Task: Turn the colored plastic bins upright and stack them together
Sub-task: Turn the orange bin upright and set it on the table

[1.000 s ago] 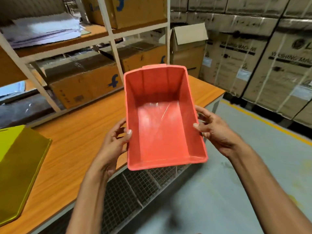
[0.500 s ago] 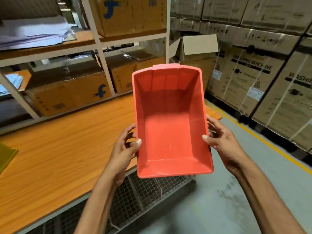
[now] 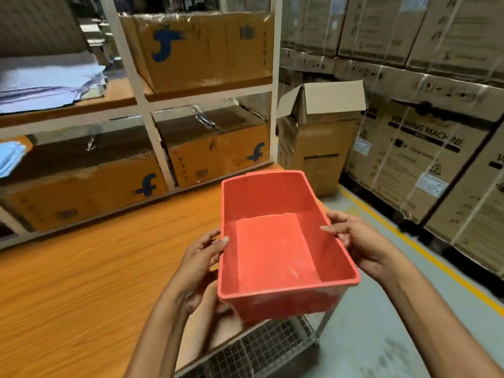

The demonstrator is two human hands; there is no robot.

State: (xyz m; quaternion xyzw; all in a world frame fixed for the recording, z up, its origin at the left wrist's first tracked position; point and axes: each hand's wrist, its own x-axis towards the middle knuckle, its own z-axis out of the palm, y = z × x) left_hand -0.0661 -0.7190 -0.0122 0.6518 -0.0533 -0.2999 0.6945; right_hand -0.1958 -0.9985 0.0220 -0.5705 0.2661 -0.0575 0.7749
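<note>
An empty red plastic bin (image 3: 275, 249) is held upright in the air over the right end of the wooden table (image 3: 81, 282), its opening facing up. My left hand (image 3: 200, 260) grips its left long wall, thumb over the rim. On the opposite long wall sits my right hand (image 3: 357, 241), thumb inside the rim. No other colored bin shows in this frame.
A white shelf rack (image 3: 152, 124) with several cardboard boxes stands at the table's back. An open carton (image 3: 316, 143) and wrapped washing-machine cartons (image 3: 420, 151) line the right. Under the table edge is a wire mesh panel (image 3: 259, 350). A yellow floor line (image 3: 425, 255) crosses the concrete floor.
The bin has tipped from facing me to level and upright, and moved lower and right. The view swung right, so the yellow-green bin at the left has left the frame.
</note>
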